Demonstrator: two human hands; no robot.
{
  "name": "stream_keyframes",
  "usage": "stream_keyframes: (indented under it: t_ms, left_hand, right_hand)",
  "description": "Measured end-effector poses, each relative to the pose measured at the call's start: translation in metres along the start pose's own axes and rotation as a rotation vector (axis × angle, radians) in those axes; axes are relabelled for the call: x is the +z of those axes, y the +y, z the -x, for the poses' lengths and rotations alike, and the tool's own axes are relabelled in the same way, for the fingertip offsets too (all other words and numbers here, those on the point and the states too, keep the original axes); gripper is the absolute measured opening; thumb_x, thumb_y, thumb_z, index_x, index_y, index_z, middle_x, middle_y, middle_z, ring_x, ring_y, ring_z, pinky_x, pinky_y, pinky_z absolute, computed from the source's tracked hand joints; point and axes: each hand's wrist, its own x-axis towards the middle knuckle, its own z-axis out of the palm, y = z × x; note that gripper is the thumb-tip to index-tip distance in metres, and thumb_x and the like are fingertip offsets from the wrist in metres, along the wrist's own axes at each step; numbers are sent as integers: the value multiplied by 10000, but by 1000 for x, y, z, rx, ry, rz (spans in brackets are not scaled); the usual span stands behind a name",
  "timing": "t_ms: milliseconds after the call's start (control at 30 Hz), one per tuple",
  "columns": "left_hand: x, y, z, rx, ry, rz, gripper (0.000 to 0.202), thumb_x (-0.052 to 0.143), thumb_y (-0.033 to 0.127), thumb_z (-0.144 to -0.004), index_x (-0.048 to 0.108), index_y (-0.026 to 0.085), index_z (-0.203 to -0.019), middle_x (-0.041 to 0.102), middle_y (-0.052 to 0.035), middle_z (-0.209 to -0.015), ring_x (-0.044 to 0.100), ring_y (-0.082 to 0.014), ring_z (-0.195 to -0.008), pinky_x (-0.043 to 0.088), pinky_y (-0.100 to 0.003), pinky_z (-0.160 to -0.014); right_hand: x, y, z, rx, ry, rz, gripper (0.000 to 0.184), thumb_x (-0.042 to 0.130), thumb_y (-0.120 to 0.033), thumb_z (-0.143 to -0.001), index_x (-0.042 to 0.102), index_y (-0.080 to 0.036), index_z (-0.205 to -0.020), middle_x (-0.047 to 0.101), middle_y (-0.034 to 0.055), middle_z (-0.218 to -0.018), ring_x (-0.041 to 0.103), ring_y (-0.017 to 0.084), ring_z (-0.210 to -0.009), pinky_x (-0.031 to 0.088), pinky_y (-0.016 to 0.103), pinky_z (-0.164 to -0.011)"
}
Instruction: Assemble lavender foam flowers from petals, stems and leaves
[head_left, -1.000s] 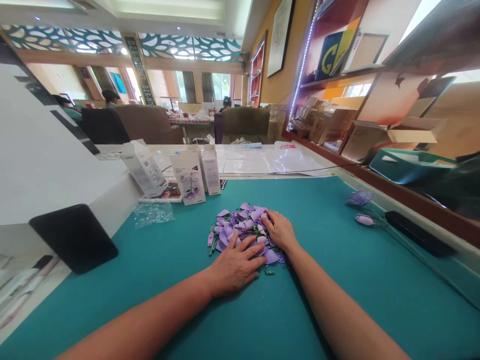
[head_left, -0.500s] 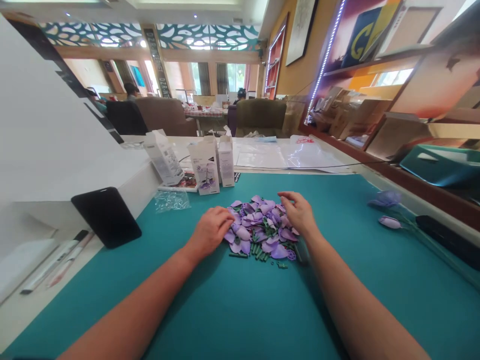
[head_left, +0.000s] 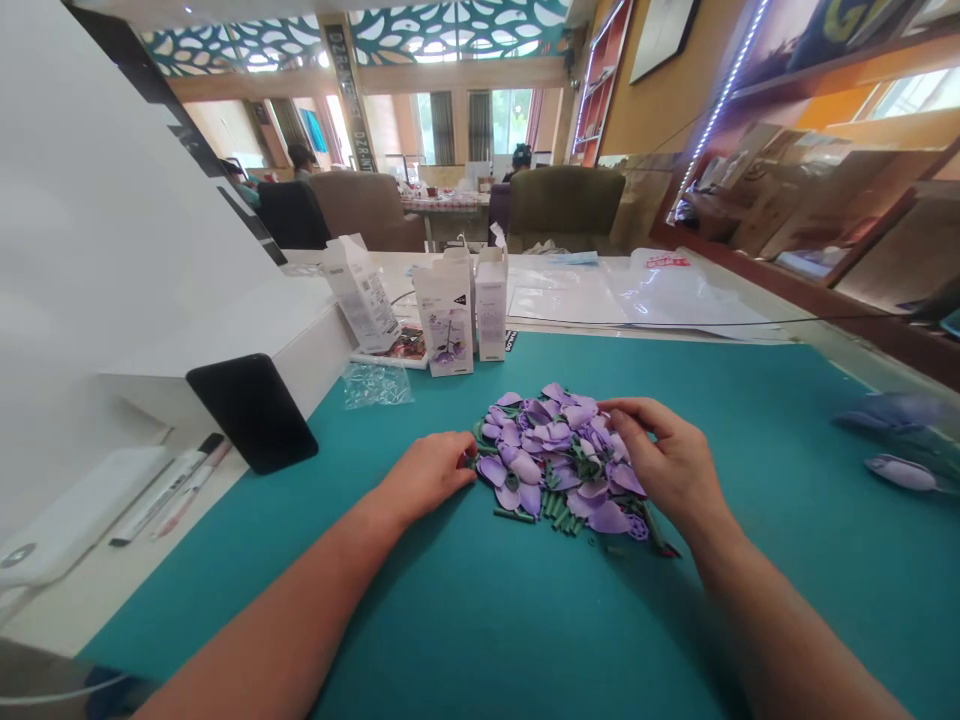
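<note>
Got my left hand (head_left: 429, 472) curled left of the petal pile (head_left: 551, 437), right hand (head_left: 666, 462) at its right, probably corralling it; can't tell if either's pinching anything.

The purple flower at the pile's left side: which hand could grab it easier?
Probably the left hand: it's close to that purple flower, while the right hand is at the right edge of the pile.

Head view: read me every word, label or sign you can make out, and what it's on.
"DZRA": pillar; later letters unclear.
"G": dark panel, cut off by the picture's edge.
"LOS": black tag; earlier letters unclear.
Too small or blurred: print on the white boxes, red print on the plastic.
</note>
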Motion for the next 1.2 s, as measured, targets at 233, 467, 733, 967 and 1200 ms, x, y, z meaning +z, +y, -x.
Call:
stream_keyframes:
  t_ms: [233,467,733,967,1200]
  left_hand:
    - [-1,5,2,-6,-41,-47,241,543,116,-756,588,236,-960,687,10,-826,642,-176,-741,402,-237,-584]
    - [3,9,4,-14,-28,-105,269,492,41,-713,591,210,-898,666,-27,-803,625,-197,-731,399,-257,-595]
    - [-5,13,1,3,-4,173,209,498,123,-740,649,192,-868,654,-25,-849,603,-162,-756,446,-244,-654]
    - [3,33,7,218,54,384,108,534,145,-765,633,180,-792,596,0,-776,543,-141,-723,429,-254,-686]
    - [9,42,9,312,17,478,108,568,231,-832,639,174,-773,594,-2,-774,554,-143,-768,418,-247,-709]
  right_hand:
    - [11,1,13,-68,-64,28,221,502,-348,-868,691,-249,-927,728,45,-917,654,225,-868,504,352,-752]
    - [18,-3,15,-197,-123,64,224,472,-299,-888,681,-233,-932,724,47,-877,654,210,-833,507,325,-719]
    - [25,-16,25,-173,-205,-16,219,473,-273,-898,682,-231,-948,710,44,-855,648,194,-798,501,306,-702]
    - [41,-28,36,-40,-429,-228,253,563,-272,-853,640,-221,-1089,719,23,-853,654,158,-728,513,259,-638]
    - [40,-34,35,-8,-417,-227,98,571,-237,-840,652,-212,-789,685,-8,-702,605,130,-620,459,236,-583]
